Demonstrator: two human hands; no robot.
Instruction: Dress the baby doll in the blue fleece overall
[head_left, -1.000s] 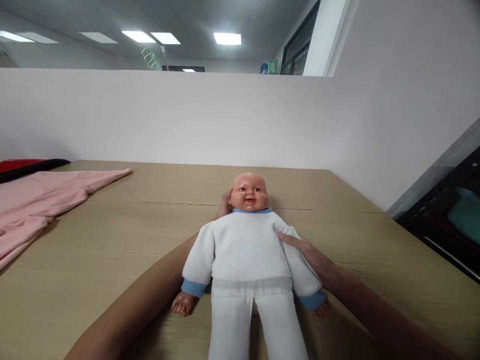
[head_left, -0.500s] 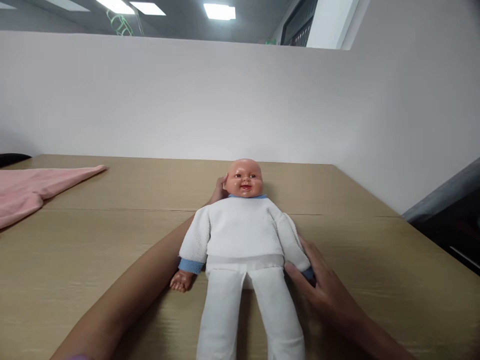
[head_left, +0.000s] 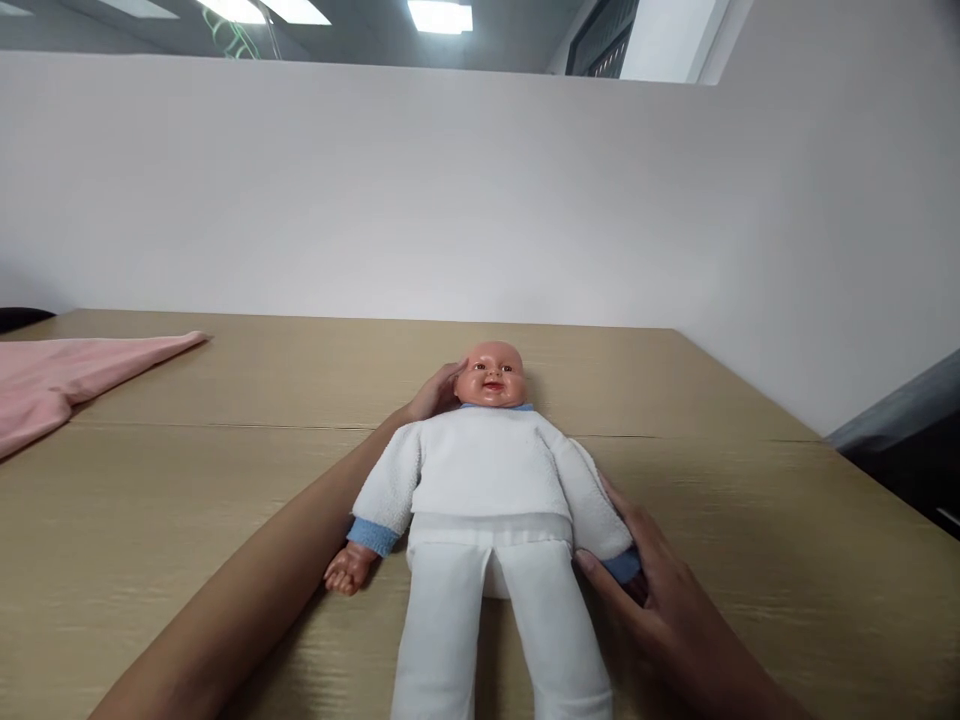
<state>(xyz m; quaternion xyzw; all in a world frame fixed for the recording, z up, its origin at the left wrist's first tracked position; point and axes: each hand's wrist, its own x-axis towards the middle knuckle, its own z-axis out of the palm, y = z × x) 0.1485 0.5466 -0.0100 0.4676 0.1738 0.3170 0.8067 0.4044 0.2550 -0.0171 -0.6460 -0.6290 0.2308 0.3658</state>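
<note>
A baby doll (head_left: 487, 470) in a white top with blue cuffs and white trousers lies face up on the wooden table (head_left: 187, 500), head away from me. My left hand (head_left: 435, 392) cups the left side of the doll's head, its fingers partly hidden behind it. My right hand (head_left: 660, 590) rests at the doll's arm near the blue cuff, thumb under the sleeve end and fingers curled round the wrist, covering the doll's hand. The doll's other bare hand (head_left: 341, 572) lies on the table beside my left forearm.
A pink cloth (head_left: 67, 375) lies spread at the table's far left. A white partition wall (head_left: 375, 200) stands right behind the table. A dark shelf or cabinet (head_left: 915, 450) sits off the table's right edge.
My right hand slid down the doll's sleeve from the shoulder to the cuff and closed round the wrist. The doll now lies flatter. My view tilted down and shifted slightly.
</note>
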